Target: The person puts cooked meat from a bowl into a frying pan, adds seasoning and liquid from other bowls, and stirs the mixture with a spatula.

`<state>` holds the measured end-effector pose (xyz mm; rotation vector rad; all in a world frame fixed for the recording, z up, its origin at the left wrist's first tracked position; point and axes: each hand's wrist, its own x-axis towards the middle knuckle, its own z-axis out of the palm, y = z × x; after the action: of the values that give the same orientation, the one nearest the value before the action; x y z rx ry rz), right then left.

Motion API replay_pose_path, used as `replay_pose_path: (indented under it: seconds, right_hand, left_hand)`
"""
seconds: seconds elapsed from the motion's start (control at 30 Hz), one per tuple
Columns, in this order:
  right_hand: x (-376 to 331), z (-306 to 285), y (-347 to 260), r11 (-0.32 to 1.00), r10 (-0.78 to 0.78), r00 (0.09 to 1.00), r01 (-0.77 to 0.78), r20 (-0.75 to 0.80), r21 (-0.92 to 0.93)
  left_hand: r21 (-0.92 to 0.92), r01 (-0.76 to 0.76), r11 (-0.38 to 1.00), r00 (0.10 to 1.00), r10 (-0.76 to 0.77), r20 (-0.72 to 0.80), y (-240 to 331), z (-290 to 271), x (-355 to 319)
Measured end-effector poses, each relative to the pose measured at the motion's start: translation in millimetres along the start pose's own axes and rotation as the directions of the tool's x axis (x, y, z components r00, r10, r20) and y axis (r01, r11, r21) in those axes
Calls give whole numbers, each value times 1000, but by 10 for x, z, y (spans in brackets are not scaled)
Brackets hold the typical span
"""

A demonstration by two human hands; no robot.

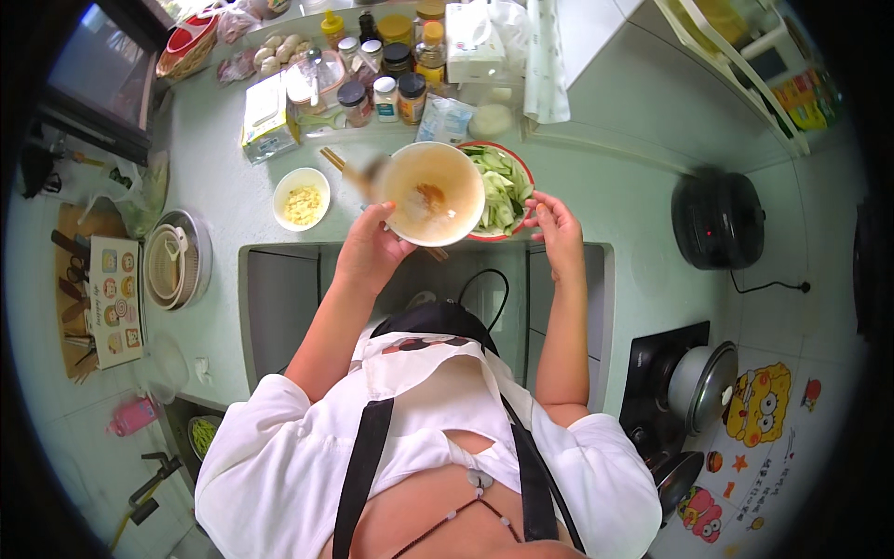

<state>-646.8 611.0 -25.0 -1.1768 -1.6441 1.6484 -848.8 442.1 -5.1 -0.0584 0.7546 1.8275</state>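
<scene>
White is the bowl (456, 172) in the left hand (372, 242); it sits in front of the person, over the near edge of the pale counter (633, 205), overlapping the left side of a red-rimmed dish (529, 170); the thumb lies at the rim and the other fingers go round the underside, a hold that probably keeps the brown seasoning (428, 197) inside from spilling; the right hand (557, 228) is apart from the left, its fingertips at the right rim of the dish, perhaps to steady it; whether they actually grip it cannot be told. The dish of green slices (503, 182) stands close to the counter's edge, likely so that both hands reach it easily; the small bowl (281, 191) of chopped yellowish bits (303, 207) stands off to the left, seemingly handy yet out of the forearm's way; the jars (411, 100) gather at the back, presumably for the same reason.

Counted, there are three vessels nearest the hands: one held bowl, one dish, one small bowl; two chopsticks (332, 159) seem to pass behind the held bowl, beside one blurred brownish thing (375, 170) too smeared to name; three jars form the front row; one black cooker (717, 224) and one lidded pot (697, 384) stand at the right.
</scene>
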Motion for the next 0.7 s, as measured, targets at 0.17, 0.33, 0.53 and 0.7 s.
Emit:
replay_pose_path:
  seconds: [0.17,0.33,0.53,0.7]
  right_hand:
    - [288,300,-35,1000,-5,996,6,84,-8]
    - [485,505,-13,999,0,994,4,112,-33]
    - [963,663,-82,892,-280,959,277,45,-357]
    - [1695,1076,-29,554,-680,707,668,194,-496]
  left_hand:
    - [-38,-100,994,994,98,-56,276,-166,-12]
    - [-123,-178,976,979,163,-122,407,-227,21]
    - [-147,-207,967,973,188,-130,418,-235,30]
    - [-181,-227,957,967,199,-162,354,-275,-48]
